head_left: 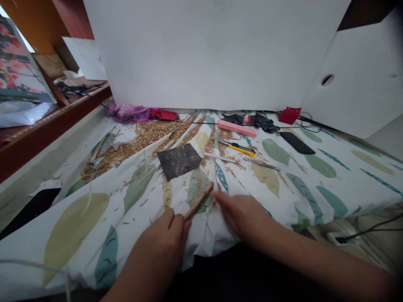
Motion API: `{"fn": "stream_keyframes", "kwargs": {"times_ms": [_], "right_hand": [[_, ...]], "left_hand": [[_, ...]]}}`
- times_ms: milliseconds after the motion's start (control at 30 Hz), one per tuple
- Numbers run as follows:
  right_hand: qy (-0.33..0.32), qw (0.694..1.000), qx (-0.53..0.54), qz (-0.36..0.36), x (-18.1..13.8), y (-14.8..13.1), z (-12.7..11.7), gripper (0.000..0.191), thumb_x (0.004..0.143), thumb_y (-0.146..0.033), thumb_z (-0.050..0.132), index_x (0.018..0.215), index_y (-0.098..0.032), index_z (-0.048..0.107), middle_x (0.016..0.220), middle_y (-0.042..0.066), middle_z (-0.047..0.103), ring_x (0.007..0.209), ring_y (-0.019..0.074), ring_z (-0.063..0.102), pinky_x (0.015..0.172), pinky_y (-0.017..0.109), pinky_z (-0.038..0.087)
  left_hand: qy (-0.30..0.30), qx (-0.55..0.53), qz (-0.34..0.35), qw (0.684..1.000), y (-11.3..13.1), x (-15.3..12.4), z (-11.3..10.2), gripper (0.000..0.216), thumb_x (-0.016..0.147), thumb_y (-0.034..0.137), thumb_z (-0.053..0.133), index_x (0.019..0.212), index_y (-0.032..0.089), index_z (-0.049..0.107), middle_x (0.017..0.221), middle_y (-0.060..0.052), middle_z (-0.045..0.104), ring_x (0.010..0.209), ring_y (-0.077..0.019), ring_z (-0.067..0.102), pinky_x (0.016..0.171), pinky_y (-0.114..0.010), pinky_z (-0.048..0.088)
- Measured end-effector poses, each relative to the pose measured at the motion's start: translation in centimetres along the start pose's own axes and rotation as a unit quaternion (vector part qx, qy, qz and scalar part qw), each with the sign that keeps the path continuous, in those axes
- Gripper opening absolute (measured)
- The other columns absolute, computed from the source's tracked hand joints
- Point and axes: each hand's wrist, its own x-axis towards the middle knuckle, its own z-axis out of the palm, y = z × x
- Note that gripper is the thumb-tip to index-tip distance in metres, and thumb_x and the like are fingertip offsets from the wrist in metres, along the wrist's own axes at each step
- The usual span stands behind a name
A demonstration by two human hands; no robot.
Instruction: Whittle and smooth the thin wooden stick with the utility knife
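Note:
My left hand [163, 235] is closed around the lower end of a thin wooden stick [200, 202], which slants up and to the right over the cloth. Just right of the stick's upper tip, my right hand [242, 216] has its fingers curled together and slightly blurred; whatever they hold, if anything, is hidden. A dark sheet [179, 160], sprinkled with shavings, lies beyond the stick. Near it are a yellow-and-black utility knife [241, 148], a pale thin strip [219, 157] and a narrow metal blade-like tool [262, 163].
Wood shavings [151, 134] are heaped at the back left of the leaf-print cloth [270, 184]. Behind them lie a purple plastic bag [132, 113], a pink block [236, 128], and black plastic [264, 122]. A black phone-like slab [297, 142] sits at right. A white panel [214, 54] rises behind.

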Motion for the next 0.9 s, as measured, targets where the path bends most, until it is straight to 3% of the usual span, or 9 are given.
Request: {"fn": "stream_keyframes", "kwargs": {"times_ms": [100,233,367,533,700,900], "right_hand": [[0.003,1.000,0.015,-0.006,0.2,0.5,0.1,0.039,0.094,-0.020,0.044,0.131,-0.020,0.058,0.080,0.007,0.073,0.071,0.0205,0.067,0.062,0.027,0.041],[0.039,0.995,0.078,0.041,0.4,0.5,-0.1,0.033,0.101,-0.028,0.038,0.123,-0.020,0.060,0.089,0.008,0.073,0.080,0.0201,0.068,0.070,0.029,0.045],[0.031,0.992,0.120,-0.008,-0.1,-0.9,-0.4,0.028,0.103,-0.028,0.037,0.113,-0.019,0.061,0.093,0.007,0.071,0.085,0.0188,0.064,0.076,0.030,0.045],[-0.022,0.997,0.042,-0.060,-0.7,-1.7,-0.5,0.020,0.096,-0.014,0.045,0.110,-0.018,0.058,0.091,0.005,0.067,0.079,0.0171,0.061,0.067,0.028,0.040],[-0.003,0.982,-0.133,-0.132,-0.8,-1.5,-0.3,0.044,0.088,-0.012,0.050,0.132,-0.012,0.048,0.085,0.006,0.063,0.064,0.0186,0.056,0.054,0.032,0.029],[-0.012,0.975,-0.200,-0.100,0.0,-0.6,-0.6,0.042,0.089,-0.012,0.050,0.130,-0.013,0.050,0.081,0.005,0.062,0.059,0.0169,0.055,0.051,0.032,0.026]], "left_hand": [[0.009,-0.001,-0.003,1.000,0.1,0.0,0.0,0.012,0.097,0.020,0.050,0.087,0.021,0.056,0.079,-0.001,0.053,0.062,-0.0189,0.056,0.059,-0.035,0.046],[0.023,0.004,0.015,1.000,0.4,0.3,-0.5,0.010,0.094,0.016,0.052,0.087,0.021,0.056,0.079,-0.002,0.053,0.065,-0.0204,0.056,0.061,-0.036,0.047],[0.019,0.011,0.010,1.000,0.8,0.5,-1.2,0.011,0.090,0.012,0.054,0.084,0.021,0.056,0.077,-0.001,0.052,0.067,-0.0214,0.056,0.062,-0.037,0.048],[0.043,0.044,0.006,0.998,0.8,0.6,-1.1,0.012,0.093,0.017,0.052,0.082,0.021,0.055,0.075,-0.001,0.051,0.063,-0.0203,0.055,0.058,-0.036,0.047],[0.046,0.070,0.026,0.996,0.6,0.4,-0.7,0.011,0.093,0.015,0.052,0.084,0.021,0.055,0.076,-0.001,0.051,0.064,-0.0198,0.054,0.058,-0.034,0.045],[0.025,0.044,0.016,0.999,0.4,0.2,-0.6,0.011,0.095,0.015,0.050,0.086,0.020,0.054,0.077,-0.002,0.052,0.063,-0.0198,0.055,0.057,-0.034,0.044]]}}
